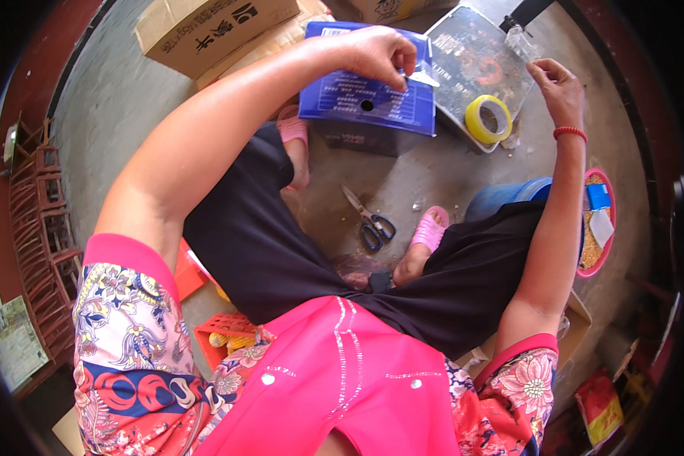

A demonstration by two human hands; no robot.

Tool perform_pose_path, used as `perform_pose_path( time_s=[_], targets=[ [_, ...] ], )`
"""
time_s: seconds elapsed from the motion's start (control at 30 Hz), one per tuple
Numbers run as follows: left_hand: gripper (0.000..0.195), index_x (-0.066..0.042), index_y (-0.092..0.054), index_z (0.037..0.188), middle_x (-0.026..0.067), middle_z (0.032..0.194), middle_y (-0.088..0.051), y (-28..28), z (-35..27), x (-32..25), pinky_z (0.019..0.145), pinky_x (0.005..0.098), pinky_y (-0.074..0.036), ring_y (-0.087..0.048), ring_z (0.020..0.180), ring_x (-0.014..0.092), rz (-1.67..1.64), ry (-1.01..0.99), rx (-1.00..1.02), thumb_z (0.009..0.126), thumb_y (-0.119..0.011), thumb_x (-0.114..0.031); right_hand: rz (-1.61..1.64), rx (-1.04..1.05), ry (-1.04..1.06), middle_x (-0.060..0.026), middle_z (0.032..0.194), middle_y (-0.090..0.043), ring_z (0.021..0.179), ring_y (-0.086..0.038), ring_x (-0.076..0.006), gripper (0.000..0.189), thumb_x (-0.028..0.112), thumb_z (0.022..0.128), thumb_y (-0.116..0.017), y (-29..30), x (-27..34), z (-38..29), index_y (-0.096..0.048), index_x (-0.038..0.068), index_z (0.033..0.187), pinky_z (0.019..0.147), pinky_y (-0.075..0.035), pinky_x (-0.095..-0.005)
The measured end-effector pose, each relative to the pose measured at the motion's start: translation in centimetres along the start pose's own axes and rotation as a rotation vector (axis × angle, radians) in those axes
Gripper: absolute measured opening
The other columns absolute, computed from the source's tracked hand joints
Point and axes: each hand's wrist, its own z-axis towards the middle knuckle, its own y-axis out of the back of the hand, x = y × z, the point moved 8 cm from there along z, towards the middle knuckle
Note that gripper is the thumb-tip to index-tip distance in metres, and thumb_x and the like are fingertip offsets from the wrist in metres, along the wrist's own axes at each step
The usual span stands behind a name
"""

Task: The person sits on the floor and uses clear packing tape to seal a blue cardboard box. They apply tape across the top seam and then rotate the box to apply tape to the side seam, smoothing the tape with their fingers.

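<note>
My left hand (379, 57) is over the top of a blue printed cardboard box (342, 94), fingers curled and thumb pointing down. A shiny clear strip (424, 74) lies by its fingertips; whether they grip it is unclear. My right hand (558, 85), with a red bead bracelet, is raised to the right of the box, thumb and fingers pinched on a crumpled piece of clear tape or film (521, 44). Between the hands, a yellow tape roll (488, 119) rests at the near edge of a dark board (473, 62). Scissors (370, 219) with blue handles lie on the floor between my feet.
Brown cartons (216, 34) stand behind at the upper left. A blue bucket (504, 196) is beside my right knee, with a pink basin (595, 251) of yellow grains beyond. A red basket (208, 336) sits at the lower left; wooden chair-like frames (40, 228) line the left wall.
</note>
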Motion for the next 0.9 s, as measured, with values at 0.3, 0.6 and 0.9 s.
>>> perform_pose_path(
  time_s=[0.3,0.6,0.9],
  targets=[
    [0.025,-0.005,-0.062,0.083,0.0083,0.086,-0.057,0.7,-1.7,-2.1,0.075,0.0318,-0.047,-0.055,0.081,0.021,0.091,0.035,0.020,0.065,-0.069,-0.021,0.134,0.227,-0.109,0.0002,0.067,-0.060,0.057,-0.051,-0.0053,0.014,0.015,0.078,-0.063,0.2,-4.2,1.4,-0.067,0.003,0.085,0.052,-0.043,-0.0198],
    [0.021,-0.006,-0.062,0.081,0.0084,0.082,-0.059,1.3,-2.7,-3.2,0.075,0.0326,-0.048,-0.057,0.082,0.020,0.153,-0.003,-0.046,0.066,-0.067,-0.019,-0.269,0.264,-0.647,-0.0047,0.056,-0.057,0.053,-0.057,-0.0143,0.016,0.022,0.069,-0.061,0.4,-20.2,-3.0,-0.064,0.007,0.073,0.050,-0.046,-0.0291],
    [0.029,-0.004,-0.063,0.076,0.0099,0.070,-0.062,2.7,-3.2,-3.0,0.062,0.0320,-0.050,-0.060,0.065,0.019,0.170,-0.077,-0.157,0.069,-0.067,-0.032,-0.160,0.228,-0.664,-0.0057,0.060,-0.056,0.049,-0.052,-0.0156,0.019,0.026,0.068,-0.059,0.1,-23.9,-3.8,-0.064,0.008,0.071,0.047,-0.041,-0.0298]
  ],
)
